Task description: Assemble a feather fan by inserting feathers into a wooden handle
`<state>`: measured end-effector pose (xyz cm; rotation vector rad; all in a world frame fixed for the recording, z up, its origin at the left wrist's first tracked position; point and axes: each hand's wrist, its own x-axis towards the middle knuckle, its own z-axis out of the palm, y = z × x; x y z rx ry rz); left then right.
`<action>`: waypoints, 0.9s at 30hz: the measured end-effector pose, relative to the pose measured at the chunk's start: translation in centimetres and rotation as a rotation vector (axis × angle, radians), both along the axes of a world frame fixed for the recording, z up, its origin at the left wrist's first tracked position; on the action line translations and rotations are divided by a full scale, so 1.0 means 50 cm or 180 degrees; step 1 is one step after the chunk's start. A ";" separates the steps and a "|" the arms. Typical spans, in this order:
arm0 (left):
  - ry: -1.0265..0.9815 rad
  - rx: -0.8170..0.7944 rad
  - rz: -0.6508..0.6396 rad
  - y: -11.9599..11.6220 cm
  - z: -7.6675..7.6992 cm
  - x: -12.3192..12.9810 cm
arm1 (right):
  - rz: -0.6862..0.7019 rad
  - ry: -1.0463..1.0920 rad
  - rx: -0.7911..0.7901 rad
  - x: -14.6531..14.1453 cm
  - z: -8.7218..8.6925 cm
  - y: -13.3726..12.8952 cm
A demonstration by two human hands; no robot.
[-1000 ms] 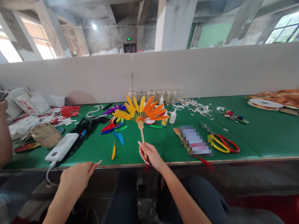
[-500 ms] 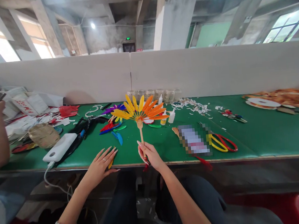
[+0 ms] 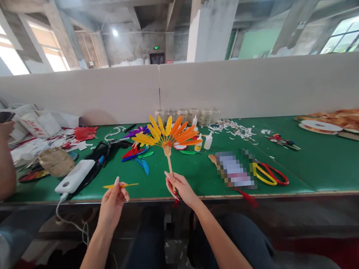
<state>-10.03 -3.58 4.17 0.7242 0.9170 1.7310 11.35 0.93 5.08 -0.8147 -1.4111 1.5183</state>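
My right hand (image 3: 181,187) is closed around the wooden handle of a feather fan (image 3: 167,137), held upright above the table's front edge. Yellow feathers spread on the fan's left side and orange ones on its right. Between thumb and fingers, my left hand (image 3: 113,196) pinches a single yellow feather (image 3: 129,185), which lies level, apart from the fan. Behind it on the table are a blue feather (image 3: 144,166) and a small pile of red and blue feathers (image 3: 133,153). Glue bottles (image 3: 208,140) stand just right of the fan.
On the green table (image 3: 293,163) lie scissors (image 3: 271,175), a power bank (image 3: 75,176) with a cable, white scraps (image 3: 233,128) and ribbon rolls (image 3: 320,126). Glass jars (image 3: 182,114) line the partition (image 3: 240,86). At far left, another person's hand (image 3: 0,128) holds a phone.
My left hand has risen from the table, where it lay flat over the yellow feather, and now pinches that feather slightly further left. My right hand keeps hold of the fan.
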 end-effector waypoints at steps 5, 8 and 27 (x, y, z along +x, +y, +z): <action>-0.1315 -0.0046 -0.1000 0.018 0.040 0.050 | 0.0026 -0.0077 -0.0007 -0.001 0.004 -0.004; -0.1693 0.0075 -0.1315 0.026 0.062 0.062 | 0.0061 -0.0076 -0.0021 -0.001 0.009 -0.007; 0.0556 -0.0216 -0.0948 0.094 0.084 0.045 | 0.0094 -0.0192 -0.0004 0.000 0.002 -0.005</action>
